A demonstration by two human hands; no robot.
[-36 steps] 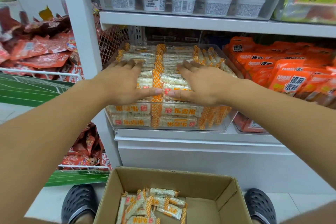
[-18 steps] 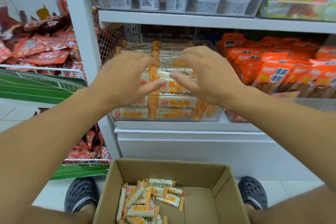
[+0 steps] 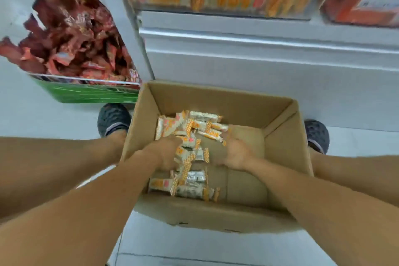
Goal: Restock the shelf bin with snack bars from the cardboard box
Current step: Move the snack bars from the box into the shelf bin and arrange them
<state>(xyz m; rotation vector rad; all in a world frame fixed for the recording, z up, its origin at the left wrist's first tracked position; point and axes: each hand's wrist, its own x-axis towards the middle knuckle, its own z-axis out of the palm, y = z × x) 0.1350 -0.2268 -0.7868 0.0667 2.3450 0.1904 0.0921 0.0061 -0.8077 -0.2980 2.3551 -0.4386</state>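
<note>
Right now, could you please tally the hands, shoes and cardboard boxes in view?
Hands: 2 (left hand, right hand)
Shoes: 2 (left shoe, right shoe)
Cardboard box: 1
Total: 5

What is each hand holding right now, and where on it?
Cannot tell. Both the left hand and right hand are down among the snack bars in the cardboard box; motion blur hides any grip.

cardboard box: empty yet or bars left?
Not empty. Loose snack bars cover the left part of the cardboard box floor; the right part is bare.
</note>
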